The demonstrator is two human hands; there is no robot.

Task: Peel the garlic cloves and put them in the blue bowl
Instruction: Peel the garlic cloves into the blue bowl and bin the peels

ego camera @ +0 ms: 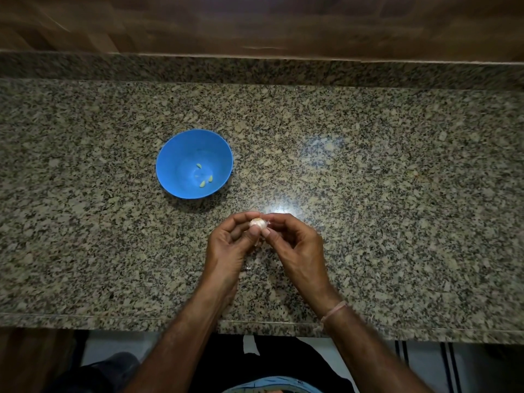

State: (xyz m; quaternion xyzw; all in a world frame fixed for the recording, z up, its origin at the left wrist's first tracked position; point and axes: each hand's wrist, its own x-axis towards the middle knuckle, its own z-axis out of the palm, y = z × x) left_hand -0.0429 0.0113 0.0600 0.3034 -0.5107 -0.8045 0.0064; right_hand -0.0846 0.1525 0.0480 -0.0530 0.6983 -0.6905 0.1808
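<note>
A small pale garlic bulb (257,222) with papery skin is held just above the granite counter, in front of me. My left hand (230,245) grips it with thumb and curled fingers. My right hand (295,245) pinches its right side with thumb and fingertips. The blue bowl (173,157) stands on the counter to the upper left of my hands. Three peeled yellowish cloves (204,178) lie at its bottom.
The speckled granite counter (397,194) runs left to right, with its front edge (113,317) near me and a raised granite backsplash (255,69) under a wooden wall. A small white scrap of peel (249,267) lies on the counter between my wrists.
</note>
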